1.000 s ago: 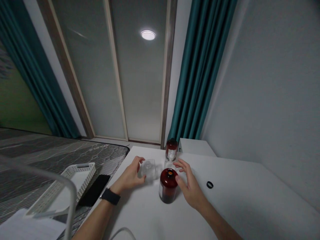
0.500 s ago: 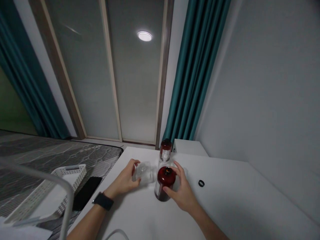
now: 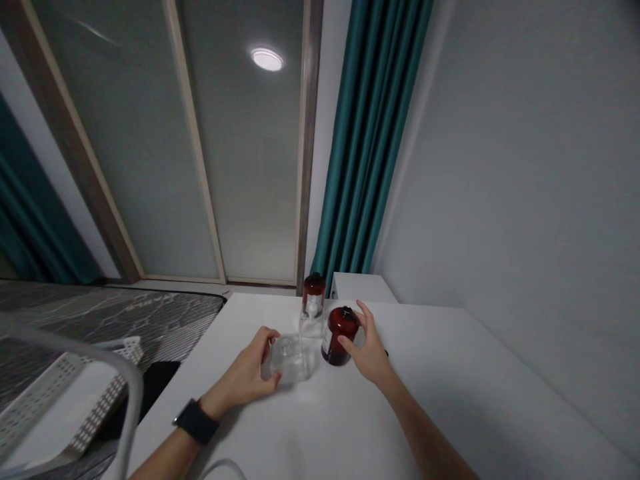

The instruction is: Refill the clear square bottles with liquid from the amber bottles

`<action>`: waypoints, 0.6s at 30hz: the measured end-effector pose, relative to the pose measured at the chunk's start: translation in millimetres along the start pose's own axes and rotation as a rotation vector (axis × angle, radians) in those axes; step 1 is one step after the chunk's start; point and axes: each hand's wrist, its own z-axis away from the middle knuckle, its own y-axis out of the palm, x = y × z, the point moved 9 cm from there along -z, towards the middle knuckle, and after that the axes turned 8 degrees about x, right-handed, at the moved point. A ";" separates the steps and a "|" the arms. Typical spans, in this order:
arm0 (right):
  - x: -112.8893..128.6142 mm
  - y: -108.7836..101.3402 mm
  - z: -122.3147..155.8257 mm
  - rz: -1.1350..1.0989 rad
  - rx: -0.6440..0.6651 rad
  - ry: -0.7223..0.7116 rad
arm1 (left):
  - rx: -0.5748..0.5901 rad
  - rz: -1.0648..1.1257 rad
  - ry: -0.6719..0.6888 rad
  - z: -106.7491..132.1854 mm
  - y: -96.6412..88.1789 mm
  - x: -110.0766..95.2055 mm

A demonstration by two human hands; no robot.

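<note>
Centrally, the left hand [image 3: 245,370] is curling around a clear square container [image 3: 290,359], partly closed and apparently holding it as it sits on the white surface [image 3: 425,380]. A black wristwatch [image 3: 196,421] is encircling the left wrist. The right hand [image 3: 369,343] is standing partly open and curving around the upper part of a dark red bottle [image 3: 340,335], which is upright just beside the clear container; whether it has actually taken hold cannot be told. A second red-topped bottle [image 3: 313,300] is standing upright behind both, its lower part looking clear. Beyond the surface, a white cabinet [image 3: 357,287] is sitting against a teal curtain [image 3: 370,133]. To the left, a white plastic basket [image 3: 65,393] and a black phone [image 3: 150,380] are lying on a grey mattress [image 3: 125,307], and a white cable [image 3: 223,469] is crossing the near edge of the view.
</note>
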 end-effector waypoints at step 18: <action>-7.6 -7.2 1.4 0.061 0.020 -0.064 | 0.049 0.036 0.024 -2.0 19.2 -8.0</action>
